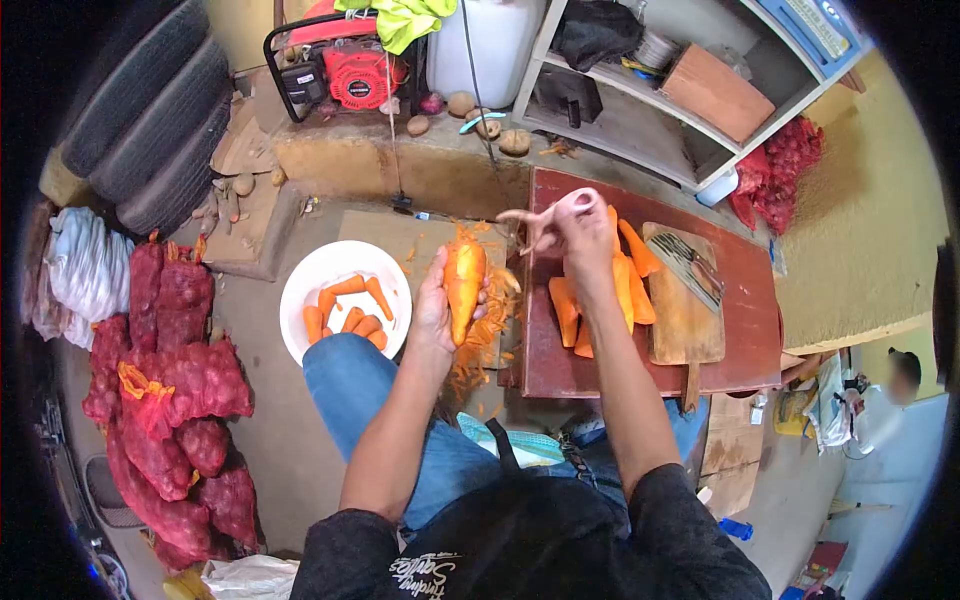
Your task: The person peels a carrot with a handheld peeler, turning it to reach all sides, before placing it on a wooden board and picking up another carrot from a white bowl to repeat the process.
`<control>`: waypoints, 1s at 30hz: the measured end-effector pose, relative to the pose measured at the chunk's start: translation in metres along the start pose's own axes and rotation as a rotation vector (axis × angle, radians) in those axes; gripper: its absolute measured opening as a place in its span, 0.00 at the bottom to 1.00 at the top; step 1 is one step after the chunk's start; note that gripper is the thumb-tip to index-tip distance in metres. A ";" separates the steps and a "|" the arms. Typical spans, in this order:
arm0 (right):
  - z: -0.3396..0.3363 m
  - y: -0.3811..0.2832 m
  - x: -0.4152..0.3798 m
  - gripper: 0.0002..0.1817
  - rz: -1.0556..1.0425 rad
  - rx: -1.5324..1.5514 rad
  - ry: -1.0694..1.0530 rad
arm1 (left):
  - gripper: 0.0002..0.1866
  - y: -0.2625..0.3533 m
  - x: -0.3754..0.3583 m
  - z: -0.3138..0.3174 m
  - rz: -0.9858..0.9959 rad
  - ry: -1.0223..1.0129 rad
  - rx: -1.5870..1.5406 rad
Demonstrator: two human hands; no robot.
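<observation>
My left hand (436, 305) is wrapped round a thick orange carrot (464, 285), its narrow end pointing toward me. My right hand (575, 225) is raised over the left edge of the red table (700, 290), fingers closed round a light-coloured peeler (535, 215). Several carrots (636, 285) lie on the table below my right hand, beside a wooden board (685, 330) with a knife and a slotted metal tool (690, 265). Orange peelings (485, 345) are scattered on cardboard under the held carrot. A white basin (296, 300) holds several carrots at the left.
Red mesh sacks (165, 400) and stacked tyres (150, 110) stand at the left. A red generator (358, 80), a white container (485, 45) and potatoes (514, 142) are on the ledge ahead. Grey shelves (650, 90) stand behind the table. Another person (890, 400) is at the far right.
</observation>
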State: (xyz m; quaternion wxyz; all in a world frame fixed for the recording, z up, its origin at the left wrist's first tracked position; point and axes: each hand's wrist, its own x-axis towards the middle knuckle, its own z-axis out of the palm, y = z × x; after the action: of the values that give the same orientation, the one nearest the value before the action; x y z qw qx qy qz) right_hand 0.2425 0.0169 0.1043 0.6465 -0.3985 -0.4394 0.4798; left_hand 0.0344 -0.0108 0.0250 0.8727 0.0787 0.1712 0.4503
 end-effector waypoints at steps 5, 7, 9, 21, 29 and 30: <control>0.003 -0.023 -0.026 0.09 0.145 0.041 -0.182 | 0.29 -0.004 0.000 0.009 0.114 0.138 0.046; 0.012 -0.015 -0.053 0.09 0.228 0.073 -0.261 | 0.28 -0.003 0.002 0.014 0.153 0.172 0.101; 0.019 -0.014 -0.072 0.09 0.286 0.066 -0.334 | 0.26 -0.003 0.001 0.013 0.139 0.181 0.152; 0.024 0.015 0.005 0.11 0.123 0.138 -0.320 | 0.26 -0.003 -0.004 0.026 0.195 0.146 0.206; 0.015 0.007 0.023 0.09 0.144 0.040 -0.212 | 0.23 -0.006 -0.007 0.020 0.170 0.207 0.223; 0.022 0.005 0.006 0.09 0.175 0.070 -0.253 | 0.23 -0.004 -0.007 0.025 0.201 0.258 0.197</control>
State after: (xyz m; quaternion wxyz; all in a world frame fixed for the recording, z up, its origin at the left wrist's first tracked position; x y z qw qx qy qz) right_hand 0.2207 0.0255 0.1072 0.5550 -0.3490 -0.4639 0.5958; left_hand 0.0431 -0.0190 0.0486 0.7822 0.1221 0.3161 0.5228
